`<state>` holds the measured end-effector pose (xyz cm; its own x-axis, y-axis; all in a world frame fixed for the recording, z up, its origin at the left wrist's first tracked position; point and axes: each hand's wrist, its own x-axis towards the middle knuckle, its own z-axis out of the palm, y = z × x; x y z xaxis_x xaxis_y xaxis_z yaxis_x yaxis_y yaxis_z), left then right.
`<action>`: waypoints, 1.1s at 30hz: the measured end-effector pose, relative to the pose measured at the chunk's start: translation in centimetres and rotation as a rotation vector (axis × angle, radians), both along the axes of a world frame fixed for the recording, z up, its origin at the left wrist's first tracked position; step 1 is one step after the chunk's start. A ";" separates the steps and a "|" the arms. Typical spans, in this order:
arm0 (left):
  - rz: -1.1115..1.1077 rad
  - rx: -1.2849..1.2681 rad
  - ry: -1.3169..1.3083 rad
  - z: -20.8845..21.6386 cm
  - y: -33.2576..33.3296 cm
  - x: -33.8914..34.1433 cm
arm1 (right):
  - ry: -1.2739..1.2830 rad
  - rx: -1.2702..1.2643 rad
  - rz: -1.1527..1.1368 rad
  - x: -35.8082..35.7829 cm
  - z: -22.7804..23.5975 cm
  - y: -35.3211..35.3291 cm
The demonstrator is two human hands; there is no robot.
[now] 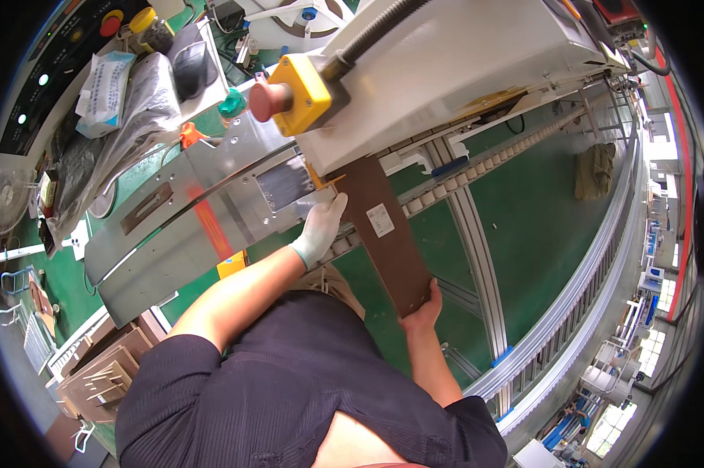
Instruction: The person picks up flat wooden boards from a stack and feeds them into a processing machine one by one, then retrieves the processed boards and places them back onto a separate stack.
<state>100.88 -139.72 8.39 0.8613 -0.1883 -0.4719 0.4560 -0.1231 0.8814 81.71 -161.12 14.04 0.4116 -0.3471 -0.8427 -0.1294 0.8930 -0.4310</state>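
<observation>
A long brown board [389, 242] with a white label slants from the machine's edge toward my body. Its far end goes under the white machine housing, which hides that part. My left hand [321, 228], in a pale glove, is closed at the board's left edge, beside a small orange-yellow bracket [330, 184]; the fingertips are partly hidden. At the near end, my bare right hand [421, 309] grips the board by its right corner, thumb on top.
A metal machine table [235, 203] with a red stripe extends left. Above it hangs a yellow box [305, 93] with a red push button [269, 100]. A roller track [484, 168] and aluminium rails [578, 312] run right. Plastic bags [137, 101] lie upper left; brown panels [106, 374] stand lower left.
</observation>
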 end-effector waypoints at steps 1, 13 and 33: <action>0.000 0.034 0.036 1.6 -1.1 0.6 | -0.009 -0.005 -0.011 0.4 0.0 -1.0; -0.480 -0.043 -0.192 1.7 -3.3 4.1 | -0.057 -0.801 -0.285 1.6 -6.1 -14.2; 0.631 0.865 -0.049 3.4 45.6 -30.3 | -0.923 -1.819 2.289 7.7 -0.4 34.2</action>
